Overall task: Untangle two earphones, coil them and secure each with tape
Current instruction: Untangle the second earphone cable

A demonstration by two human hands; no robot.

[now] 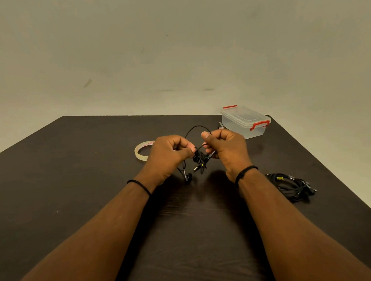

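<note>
A tangled black earphone (200, 159) hangs between both hands above the middle of the dark table (73, 181). My left hand (169, 155) pinches its left side, and my right hand (226, 147) pinches its right side. A loop of cable arcs up behind my fingers, while an earbud and the plug dangle below the knot. A second black earphone bundle (292, 185) lies on the table to the right of my right forearm. A roll of clear tape (142, 152) lies flat just left of my left hand.
A clear plastic box (244, 122) with a lid and red clips stands at the table's back right corner. A small slim object (221, 125) lies next to the box. A plain wall rises behind the table.
</note>
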